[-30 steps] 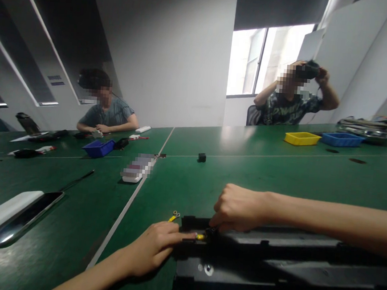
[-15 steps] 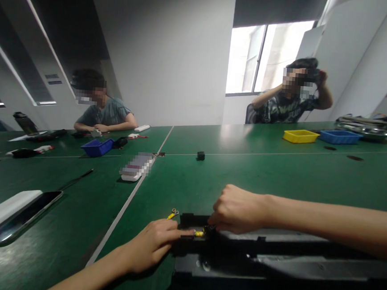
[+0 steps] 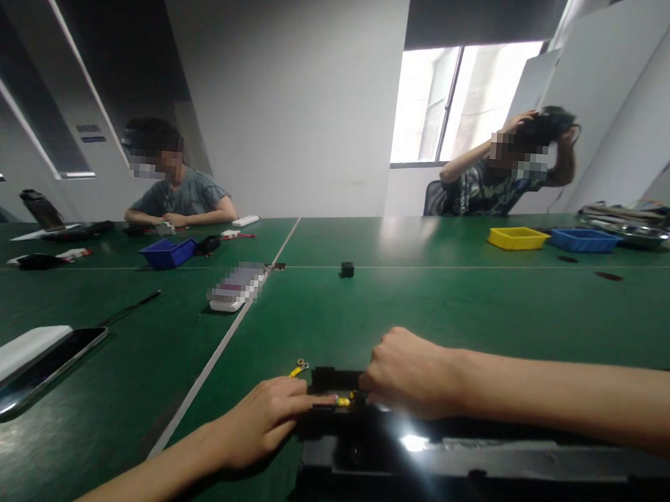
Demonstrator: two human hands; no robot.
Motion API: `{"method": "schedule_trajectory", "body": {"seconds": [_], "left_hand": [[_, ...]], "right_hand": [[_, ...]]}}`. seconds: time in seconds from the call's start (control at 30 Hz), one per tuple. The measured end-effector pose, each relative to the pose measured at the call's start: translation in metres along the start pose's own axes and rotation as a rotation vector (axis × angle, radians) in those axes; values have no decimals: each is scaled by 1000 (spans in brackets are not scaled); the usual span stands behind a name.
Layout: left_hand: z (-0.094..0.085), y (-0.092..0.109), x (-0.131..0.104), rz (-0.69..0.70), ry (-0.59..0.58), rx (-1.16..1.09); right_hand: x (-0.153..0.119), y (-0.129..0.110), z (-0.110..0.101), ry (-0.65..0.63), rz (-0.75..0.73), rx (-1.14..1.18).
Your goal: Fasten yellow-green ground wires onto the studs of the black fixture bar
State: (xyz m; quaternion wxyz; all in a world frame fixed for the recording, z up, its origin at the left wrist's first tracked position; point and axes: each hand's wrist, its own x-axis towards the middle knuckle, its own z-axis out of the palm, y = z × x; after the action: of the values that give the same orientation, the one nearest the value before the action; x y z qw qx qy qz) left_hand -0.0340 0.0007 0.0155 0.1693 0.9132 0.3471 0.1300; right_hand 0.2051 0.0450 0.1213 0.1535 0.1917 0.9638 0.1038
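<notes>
My left hand (image 3: 267, 420) reaches over the left end of a long black ribbed housing (image 3: 318, 460). Its index finger is stretched out and its tip holds down a small yellow piece (image 3: 345, 401) inside the housing; the other fingers are bent. Just behind that hand, a yellow-sleeved pair of ring terminals (image 3: 299, 368) sticks out over the table. Closed in a fist, my right hand (image 3: 404, 371) is at the housing's back edge, close beside the yellow piece. Its fingertips point down and away from view, so what they pinch is hidden.
A white-edged phone (image 3: 29, 378) lies at left, and another white device (image 3: 236, 286) near the table seam. Farther off are a small black cube (image 3: 347, 269), a dark blue tray (image 3: 168, 253), a yellow tray (image 3: 517, 238) and a blue tray (image 3: 584, 240). Two people sit across the table.
My right hand and forearm have dropped slightly. The housing's right part has shifted, and a bright glint shows on it. Across the table, the person at right has raised the headgear.
</notes>
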Motion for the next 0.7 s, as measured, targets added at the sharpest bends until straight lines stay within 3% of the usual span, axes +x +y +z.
{"method": "schedule_trajectory", "body": {"seconds": [0.33, 0.7], "left_hand": [[1, -1, -1, 20, 16, 4], [-1, 1, -1, 3, 3, 2]], "right_hand": [[4, -7, -2, -13, 84, -17], [6, 12, -1, -6, 54, -60]]}}
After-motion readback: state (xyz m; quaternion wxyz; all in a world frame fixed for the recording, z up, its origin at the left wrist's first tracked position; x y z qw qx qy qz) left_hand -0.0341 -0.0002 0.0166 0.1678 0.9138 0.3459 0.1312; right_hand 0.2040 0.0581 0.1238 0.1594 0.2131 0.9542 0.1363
